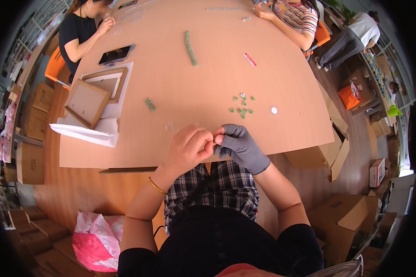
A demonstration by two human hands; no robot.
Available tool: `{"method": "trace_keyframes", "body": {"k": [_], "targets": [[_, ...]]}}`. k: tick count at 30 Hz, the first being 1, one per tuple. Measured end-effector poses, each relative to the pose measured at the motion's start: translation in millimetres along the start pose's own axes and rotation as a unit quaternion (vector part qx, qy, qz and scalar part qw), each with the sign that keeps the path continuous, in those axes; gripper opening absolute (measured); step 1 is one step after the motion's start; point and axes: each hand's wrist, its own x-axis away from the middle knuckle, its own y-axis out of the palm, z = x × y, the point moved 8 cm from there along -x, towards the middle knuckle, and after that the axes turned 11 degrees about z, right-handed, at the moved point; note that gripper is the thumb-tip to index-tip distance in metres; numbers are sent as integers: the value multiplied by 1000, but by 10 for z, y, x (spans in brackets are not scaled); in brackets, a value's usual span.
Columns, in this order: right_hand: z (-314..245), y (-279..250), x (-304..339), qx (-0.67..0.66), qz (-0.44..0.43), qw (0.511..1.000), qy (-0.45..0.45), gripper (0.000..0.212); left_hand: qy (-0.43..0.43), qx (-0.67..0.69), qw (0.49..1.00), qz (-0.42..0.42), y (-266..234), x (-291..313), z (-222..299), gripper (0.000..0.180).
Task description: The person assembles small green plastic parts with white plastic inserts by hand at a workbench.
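Both hands meet over the table's near edge, fingertips almost touching. My left hand [189, 147] is bare and its fingers are curled in a pinch. My right hand [243, 148] wears a grey fingerless glove with light dots, its thumb and forefinger pinched against the left fingertips. Whatever lies between them is too small and covered to make out. Beyond the right hand lie several small green star-like pieces [243, 111] in a loose cluster. Next to these is a white round disc [274, 110]. A short green bundle [150, 104] lies beyond the left hand.
A long green strip [190, 48] and a red-and-white strip [249, 59] lie farther back on the table [171, 87]. Wooden picture frames [88, 102] rest on white sheeting at the left, near a phone [114, 55]. Two people sit across; cardboard boxes [339, 221] stand on the floor.
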Motion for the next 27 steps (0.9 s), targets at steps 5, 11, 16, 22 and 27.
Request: {"method": "trace_keyframes", "body": {"k": [5, 11, 16, 22, 27], "targets": [[15, -13, -65, -36, 18, 999, -32, 15, -88, 88, 992, 18, -28, 52, -147, 24], [-47, -82, -172, -66, 22, 995, -74, 18, -197, 152, 967, 47, -131, 186, -345, 21], [-68, -53, -239, -12, 42, 995, -90, 18, -208, 21, 977, -30, -74, 345, -551, 13], [-182, 76, -503, 200, 74, 960, -184, 13, -179, -76, 980, -53, -37, 408, -656, 5], [-412, 619, -835, 498, 53, 779, -377, 8, -261, 17, 964, -56, -281, 472, -987, 11]]}}
